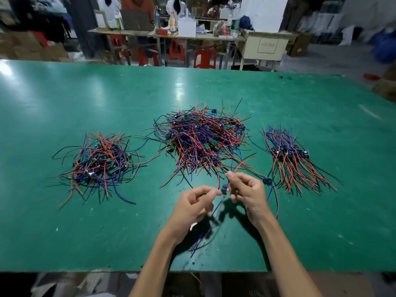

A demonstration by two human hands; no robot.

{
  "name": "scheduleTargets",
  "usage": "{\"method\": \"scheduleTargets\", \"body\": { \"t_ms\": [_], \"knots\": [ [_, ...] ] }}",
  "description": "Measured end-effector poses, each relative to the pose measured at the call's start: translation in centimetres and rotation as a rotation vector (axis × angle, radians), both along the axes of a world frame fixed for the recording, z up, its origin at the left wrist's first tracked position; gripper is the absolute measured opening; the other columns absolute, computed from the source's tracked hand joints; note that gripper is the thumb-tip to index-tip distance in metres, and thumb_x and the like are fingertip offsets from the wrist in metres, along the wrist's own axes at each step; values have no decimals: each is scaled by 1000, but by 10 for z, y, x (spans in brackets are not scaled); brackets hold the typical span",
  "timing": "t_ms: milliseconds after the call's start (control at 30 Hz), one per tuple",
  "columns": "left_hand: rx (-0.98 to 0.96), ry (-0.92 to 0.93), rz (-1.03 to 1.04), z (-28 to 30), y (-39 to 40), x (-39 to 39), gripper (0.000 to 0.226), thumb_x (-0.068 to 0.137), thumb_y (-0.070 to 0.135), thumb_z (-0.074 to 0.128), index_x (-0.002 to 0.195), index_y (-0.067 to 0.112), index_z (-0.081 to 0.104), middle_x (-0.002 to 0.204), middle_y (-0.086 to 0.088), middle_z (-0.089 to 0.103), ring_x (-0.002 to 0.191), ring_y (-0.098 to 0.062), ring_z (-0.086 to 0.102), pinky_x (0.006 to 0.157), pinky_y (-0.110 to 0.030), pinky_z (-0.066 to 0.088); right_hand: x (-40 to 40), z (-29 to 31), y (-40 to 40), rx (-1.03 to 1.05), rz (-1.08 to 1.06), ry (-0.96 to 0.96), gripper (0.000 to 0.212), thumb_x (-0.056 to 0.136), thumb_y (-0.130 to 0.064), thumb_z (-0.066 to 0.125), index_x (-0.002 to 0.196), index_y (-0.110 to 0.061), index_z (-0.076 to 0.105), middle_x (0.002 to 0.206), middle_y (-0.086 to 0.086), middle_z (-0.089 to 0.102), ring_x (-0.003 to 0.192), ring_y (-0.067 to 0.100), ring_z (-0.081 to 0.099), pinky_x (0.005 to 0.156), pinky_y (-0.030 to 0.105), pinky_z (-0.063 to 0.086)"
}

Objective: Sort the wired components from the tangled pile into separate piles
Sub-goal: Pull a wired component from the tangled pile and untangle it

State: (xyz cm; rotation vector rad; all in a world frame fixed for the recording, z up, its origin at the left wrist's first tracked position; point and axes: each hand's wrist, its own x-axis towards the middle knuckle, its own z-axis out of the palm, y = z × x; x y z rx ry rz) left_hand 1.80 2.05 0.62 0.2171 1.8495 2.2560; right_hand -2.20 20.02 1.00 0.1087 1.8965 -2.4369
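A big tangled pile (201, 138) of red, blue and black wired components lies at the middle of the green table (85, 93). A looser pile (100, 163) lies to the left, and a neat pile (293, 159) with wires fanned out lies to the right. Just in front of the tangled pile, both hands hold one small blue wired component (224, 188) above the table. My left hand (192, 205) pinches its blue and black wires, which hang down. My right hand (244, 191) pinches its red wire near the component. Another single component (266, 180) lies right of my right hand.
The table's near edge (192, 271) runs just under my forearms. Beyond the far edge stand red stools (204, 57), a cluttered workbench (192, 35) and people seated behind it. Cardboard boxes (385, 86) sit at the far right.
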Motion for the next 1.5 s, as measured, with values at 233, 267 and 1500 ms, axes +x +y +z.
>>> {"method": "scheduleTargets", "body": {
  "t_ms": [233, 267, 1500],
  "knots": [
    [85, -135, 153, 2, 10, -12, 36, 85, 41, 65, 98, 8, 62, 86, -5, 66, 65, -15, 60, 61, -24, 51, -9, 0, -6, 257, 150, 190, 29, 83, -44, 80, 80, -15, 80, 69, -7, 64, 58, 1, 48, 58, 10, 39],
    [101, -133, 134, 1, 9, -12, 35, 87, 37, 66, 103, 7, 64, 89, -9, 68, 65, -17, 62, 61, -24, 52, -9, -1, -8, 253, 165, 196, 25, 84, -40, 78, 79, -16, 80, 71, -9, 65, 61, 1, 52, 61, 10, 41],
    [-24, -4, 142, -11, 9, -9, 24, 102, 4, 52, 81, 9, 42, 51, 2, 44, 34, -8, 29, 34, -20, 33, -22, 3, -57, 142, -271, -78, 35, 99, -10, 40, 90, -16, 73, 104, -3, 78, 72, 17, 63, 52, 26, 47]
  ]
}}
